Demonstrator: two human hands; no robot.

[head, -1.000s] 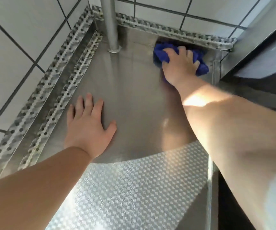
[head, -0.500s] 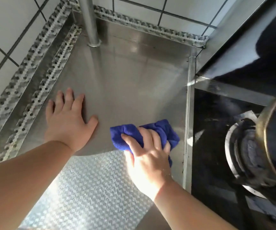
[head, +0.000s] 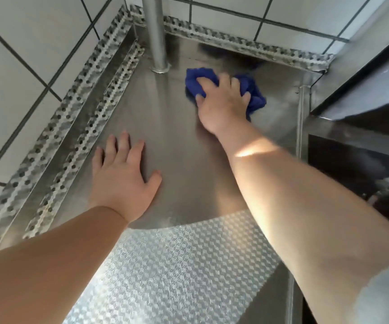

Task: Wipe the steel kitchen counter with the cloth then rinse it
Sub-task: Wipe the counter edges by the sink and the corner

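The right hand (head: 221,106) presses a crumpled blue cloth (head: 255,97) onto the smooth steel worktop (head: 179,146), fingers curled over its soft folds. A round metal post (head: 156,33) stands just left of those fingers. The left hand (head: 122,178) lies flat, fingers spread and released, holding nothing, beside perforated edging (head: 55,136).

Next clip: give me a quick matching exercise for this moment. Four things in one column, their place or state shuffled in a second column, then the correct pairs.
Things:
1. left hand
2. right hand
3. blue cloth
4. steel pole

Place or state:
A. stands upright in the counter's far corner
B. bunched under a hand, far part of the counter
C. flat, fingers spread, on bare steel
D. its grip curled on the cloth

Pairs: 1-C, 2-D, 3-B, 4-A
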